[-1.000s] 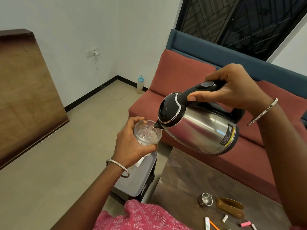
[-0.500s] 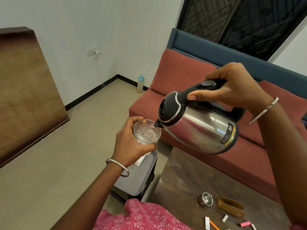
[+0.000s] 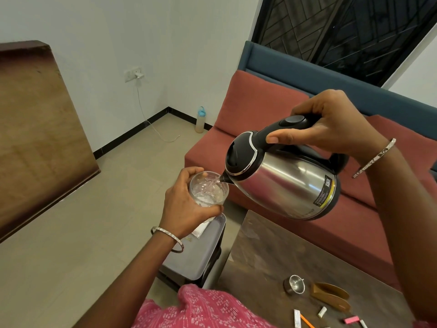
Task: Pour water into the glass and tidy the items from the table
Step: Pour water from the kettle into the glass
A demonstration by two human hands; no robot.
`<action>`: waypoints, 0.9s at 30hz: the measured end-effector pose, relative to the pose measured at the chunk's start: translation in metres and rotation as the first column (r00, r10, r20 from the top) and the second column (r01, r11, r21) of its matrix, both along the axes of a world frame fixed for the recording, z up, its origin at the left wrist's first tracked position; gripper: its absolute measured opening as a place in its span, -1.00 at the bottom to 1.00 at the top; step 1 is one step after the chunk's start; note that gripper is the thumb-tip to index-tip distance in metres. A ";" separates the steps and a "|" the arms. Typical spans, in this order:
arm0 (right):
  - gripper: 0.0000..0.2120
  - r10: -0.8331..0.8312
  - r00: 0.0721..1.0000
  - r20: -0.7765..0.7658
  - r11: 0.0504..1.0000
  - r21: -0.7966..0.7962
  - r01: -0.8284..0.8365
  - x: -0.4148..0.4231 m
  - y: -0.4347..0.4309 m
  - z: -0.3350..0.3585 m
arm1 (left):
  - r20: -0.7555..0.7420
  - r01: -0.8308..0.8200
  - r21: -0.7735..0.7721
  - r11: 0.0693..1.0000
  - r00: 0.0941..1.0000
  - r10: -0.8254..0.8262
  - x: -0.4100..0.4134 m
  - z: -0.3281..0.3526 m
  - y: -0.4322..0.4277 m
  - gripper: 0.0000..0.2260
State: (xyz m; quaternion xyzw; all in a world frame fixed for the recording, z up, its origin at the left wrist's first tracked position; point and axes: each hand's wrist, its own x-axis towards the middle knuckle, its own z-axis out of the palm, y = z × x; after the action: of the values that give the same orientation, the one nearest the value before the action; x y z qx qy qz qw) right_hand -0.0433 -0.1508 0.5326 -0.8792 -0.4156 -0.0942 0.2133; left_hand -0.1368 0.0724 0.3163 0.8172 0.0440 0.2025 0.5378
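Observation:
My right hand grips the black handle of a steel electric kettle, tilted with its spout down to the left. Water runs from the spout into a clear glass, which my left hand holds from the left side above the floor, off the table's left edge. The spout sits right at the glass rim. On the brown table lie a small steel funnel, a brown wooden holder, a white stick, an orange pencil, a white chalk piece and a pink eraser.
A grey bin or case stands on the floor under the glass, beside the table. A red sofa with a blue back runs behind the table. A wooden board leans at the left wall; a bottle stands in the corner.
The kettle has stayed tilted over the glass and both hands have barely shifted; water keeps flowing and the level in the glass looks a little higher.

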 end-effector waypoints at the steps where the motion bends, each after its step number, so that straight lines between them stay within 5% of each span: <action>1: -0.53 0.001 1.000 -0.002 1.000 0.001 -0.001 0.000 0.000 0.000 | 0.000 0.001 -0.001 1.000 1.000 -0.001 0.000 0.000 0.000 -0.23; 13: -0.63 -0.009 1.000 -0.007 1.000 -0.013 0.009 0.000 0.000 -0.001 | -0.009 0.019 -0.002 1.000 1.000 -0.019 0.004 -0.005 0.002 -0.23; 27: -0.50 -0.011 1.000 0.006 1.000 -0.010 0.011 0.011 -0.002 -0.007 | -0.035 0.020 0.023 1.000 0.999 -0.019 0.012 -0.013 0.004 -0.22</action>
State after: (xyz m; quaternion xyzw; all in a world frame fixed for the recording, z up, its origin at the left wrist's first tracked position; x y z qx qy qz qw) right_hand -0.0320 -0.1530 0.5259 -0.8822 -0.4120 -0.0958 0.2070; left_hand -0.1246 0.0764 0.3031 0.8272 0.0433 0.1834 0.5293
